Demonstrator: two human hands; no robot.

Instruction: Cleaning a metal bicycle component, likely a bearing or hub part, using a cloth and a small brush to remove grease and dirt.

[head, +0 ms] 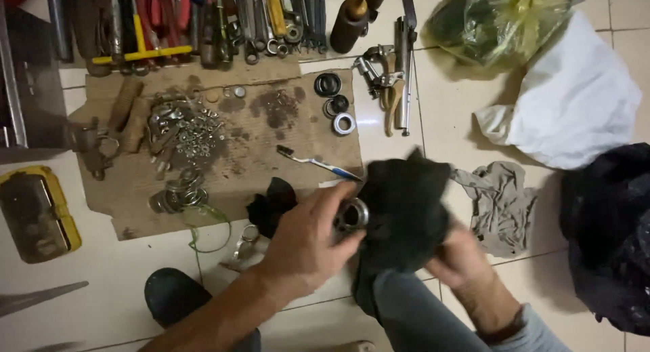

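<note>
While the left hand (308, 240) grips the small round shiny metal ring (352, 214) by its rim, the right hand (460, 257) is closed on the soft black cloth (406, 210) around it. Held low over the tiled floor (101, 291), the ring looks hard, heavy and maybe slippery, so its outer edge seems the best place to hold.

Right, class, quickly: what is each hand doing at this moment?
Left hand: closed around a round metal part.
Right hand: gripping the black cloth against that part.
</note>
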